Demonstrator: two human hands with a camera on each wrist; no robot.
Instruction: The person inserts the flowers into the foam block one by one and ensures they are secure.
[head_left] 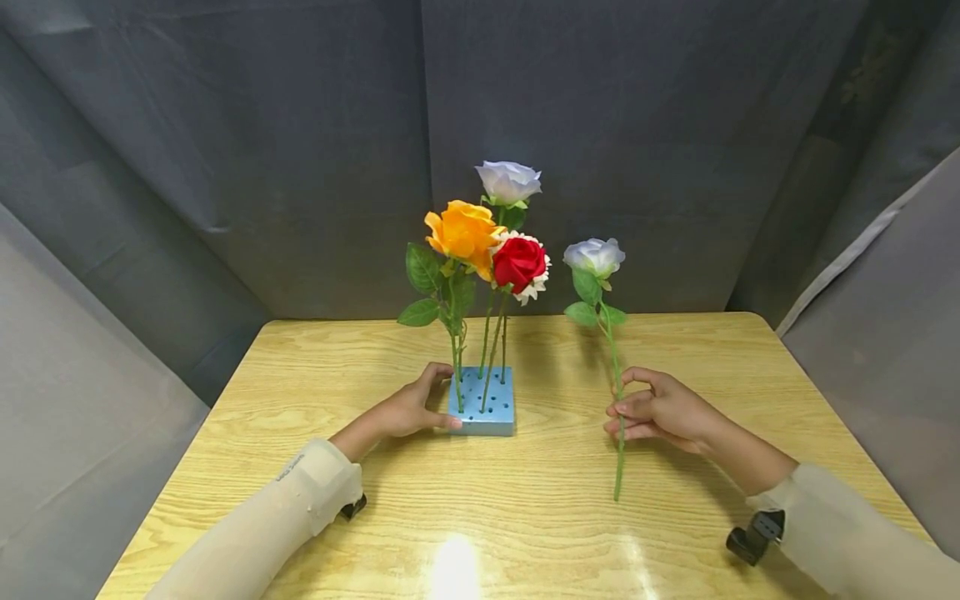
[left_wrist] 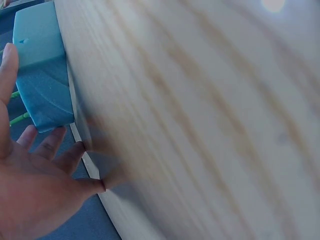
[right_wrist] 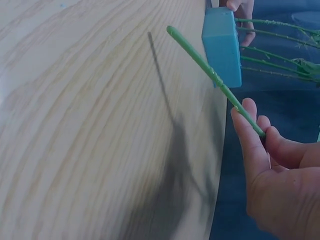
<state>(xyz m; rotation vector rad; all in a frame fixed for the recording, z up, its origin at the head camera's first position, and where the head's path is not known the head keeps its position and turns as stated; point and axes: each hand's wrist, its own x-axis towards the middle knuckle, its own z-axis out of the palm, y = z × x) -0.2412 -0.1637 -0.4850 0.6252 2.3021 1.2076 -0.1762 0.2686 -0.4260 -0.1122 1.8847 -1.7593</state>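
In the head view my left hand (head_left: 408, 408) grips the left side of a pale blue foam block (head_left: 480, 427), thumb at its front corner and fingers toward the back. Small holes dot the block's top. Standing in it are an orange rose (head_left: 463, 235), a red rose (head_left: 519, 263), a pale lavender rose (head_left: 510, 182) and a white flower (head_left: 534, 289) partly hidden behind the red one. To the right, my right hand (head_left: 660, 410) pinches the green stem of another lavender rose (head_left: 595, 257), bloom up. Its bare stem end (right_wrist: 192, 52) points toward the block in the right wrist view.
The wooden table (head_left: 555, 517) carries the block near its middle. Dark grey curtains (head_left: 600, 108) hang behind it, with lighter cloth (head_left: 67, 400) at the sides. A small black device (head_left: 753, 537) sits under the right cuff.
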